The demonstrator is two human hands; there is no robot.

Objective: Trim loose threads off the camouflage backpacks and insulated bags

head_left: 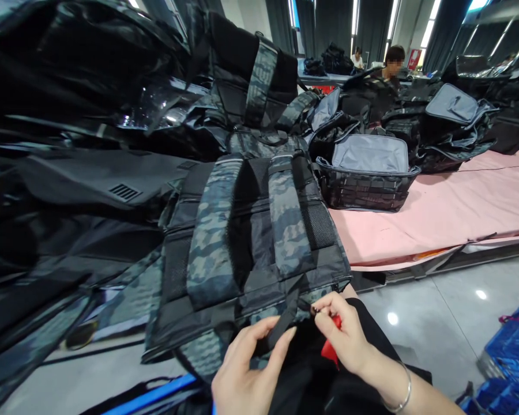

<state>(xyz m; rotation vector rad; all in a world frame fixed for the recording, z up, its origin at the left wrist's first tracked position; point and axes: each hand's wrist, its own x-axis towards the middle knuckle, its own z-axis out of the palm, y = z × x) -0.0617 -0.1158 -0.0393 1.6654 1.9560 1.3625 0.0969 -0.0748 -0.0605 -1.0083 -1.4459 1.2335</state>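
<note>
Your left hand (pixel 246 369) pinched the black strap (pixel 281 325) at the pack's (pixel 251 242) bottom edge; strap ran diagonally up-right toward your right hand (pixel 346 337), which was closed on a red tool (pixel 331 346), tip touching the strap end. Pack: camo nylon w/ mesh panels, 2 padded bands.

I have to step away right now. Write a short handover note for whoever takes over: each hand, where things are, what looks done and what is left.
Left hand: pinching the black webbing strap at the bottom edge of the blue-grey camouflage backpack.
Right hand: closed on a small red-handled tool, its tip at the strap's stitched end; what kind of tool cannot be told.
Backpack lies back panel up, against the person's lap, its far end among a pile of dark bags.
An open grey-lined bag sits on the pink-covered table.
Done: cannot tell.
Left: probably finishing work at the strap end.
</note>
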